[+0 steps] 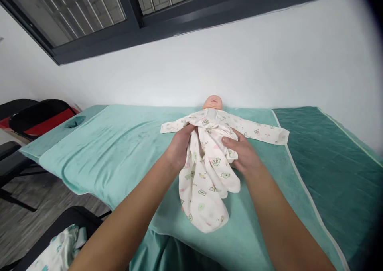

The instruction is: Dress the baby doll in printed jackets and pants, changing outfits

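Note:
A baby doll (213, 102) lies on its back on the light green towel (119, 151), head toward the wall. It wears a white printed romper (206, 175) with both sleeves spread out sideways. My left hand (179, 145) grips the romper's fabric at the doll's left side near the waist, fingers closed in the cloth. My right hand (243, 153) holds the bunched fabric on the other side, thumb on top. The romper's legs hang limp toward me.
The towel covers a bed with a darker green sheet (335, 167) at the right, against a white wall (239, 55). Black chairs with a red cushion (44, 121) stand at the left. A black bin with printed cloth (60, 251) sits at the lower left.

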Demonstrator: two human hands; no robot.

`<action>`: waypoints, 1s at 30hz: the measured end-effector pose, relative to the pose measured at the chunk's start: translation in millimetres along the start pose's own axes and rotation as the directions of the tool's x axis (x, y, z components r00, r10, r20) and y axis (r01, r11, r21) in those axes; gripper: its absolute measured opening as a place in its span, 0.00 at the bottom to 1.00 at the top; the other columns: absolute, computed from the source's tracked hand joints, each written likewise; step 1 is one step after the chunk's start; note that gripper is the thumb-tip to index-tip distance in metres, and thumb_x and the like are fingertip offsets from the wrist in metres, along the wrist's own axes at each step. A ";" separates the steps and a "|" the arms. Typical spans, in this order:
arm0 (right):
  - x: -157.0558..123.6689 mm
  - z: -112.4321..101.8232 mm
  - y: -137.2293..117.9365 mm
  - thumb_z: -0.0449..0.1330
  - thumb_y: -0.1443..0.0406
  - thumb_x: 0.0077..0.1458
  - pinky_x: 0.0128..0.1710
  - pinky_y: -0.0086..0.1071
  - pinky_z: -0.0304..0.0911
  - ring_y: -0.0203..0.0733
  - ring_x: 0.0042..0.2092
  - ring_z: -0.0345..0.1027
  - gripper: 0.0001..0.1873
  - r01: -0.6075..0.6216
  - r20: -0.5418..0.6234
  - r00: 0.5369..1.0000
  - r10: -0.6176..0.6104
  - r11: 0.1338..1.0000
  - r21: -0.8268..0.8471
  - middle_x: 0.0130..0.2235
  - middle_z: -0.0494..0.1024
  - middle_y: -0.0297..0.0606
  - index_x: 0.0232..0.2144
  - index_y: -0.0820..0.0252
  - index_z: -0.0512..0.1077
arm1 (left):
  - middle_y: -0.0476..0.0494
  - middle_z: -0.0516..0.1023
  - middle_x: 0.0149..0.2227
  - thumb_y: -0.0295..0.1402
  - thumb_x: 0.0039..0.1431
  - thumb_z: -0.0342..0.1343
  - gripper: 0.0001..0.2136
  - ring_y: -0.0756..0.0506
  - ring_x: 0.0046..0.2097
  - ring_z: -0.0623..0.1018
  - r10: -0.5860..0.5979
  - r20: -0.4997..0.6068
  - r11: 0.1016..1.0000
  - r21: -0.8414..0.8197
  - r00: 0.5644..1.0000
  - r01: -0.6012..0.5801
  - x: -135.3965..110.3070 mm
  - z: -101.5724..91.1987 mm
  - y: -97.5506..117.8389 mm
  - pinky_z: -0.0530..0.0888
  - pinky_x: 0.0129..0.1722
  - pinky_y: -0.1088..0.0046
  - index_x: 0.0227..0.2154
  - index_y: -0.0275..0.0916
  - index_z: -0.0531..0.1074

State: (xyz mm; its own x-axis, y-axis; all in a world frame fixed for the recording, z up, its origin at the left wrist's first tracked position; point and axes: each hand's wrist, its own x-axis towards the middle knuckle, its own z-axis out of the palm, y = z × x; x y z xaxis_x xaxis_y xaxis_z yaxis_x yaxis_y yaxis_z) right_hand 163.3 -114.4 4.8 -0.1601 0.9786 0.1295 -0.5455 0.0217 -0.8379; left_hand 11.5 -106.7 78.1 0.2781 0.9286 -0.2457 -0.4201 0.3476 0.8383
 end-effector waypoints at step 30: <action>15.2 -4.2 3.7 0.69 0.56 0.51 0.51 0.42 0.70 0.51 0.49 0.76 0.23 0.001 -0.037 0.999 0.007 0.976 0.219 0.45 0.83 0.39 0.49 0.57 0.77 | 0.34 0.82 0.48 0.39 0.54 0.67 0.27 0.34 0.48 0.81 -0.160 0.251 0.939 0.337 0.955 0.069 -8.0 -30.4 -15.4 0.77 0.47 0.59 0.56 0.36 0.73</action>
State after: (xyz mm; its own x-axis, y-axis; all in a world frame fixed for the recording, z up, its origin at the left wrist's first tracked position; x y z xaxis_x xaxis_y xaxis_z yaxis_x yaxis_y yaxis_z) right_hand 162.3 -98.6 1.4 -0.1336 0.9855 0.1041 -0.7127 -0.0226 -0.7011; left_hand -10.5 -115.5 52.3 0.5495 0.7983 -0.2465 -0.0839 0.3463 0.9344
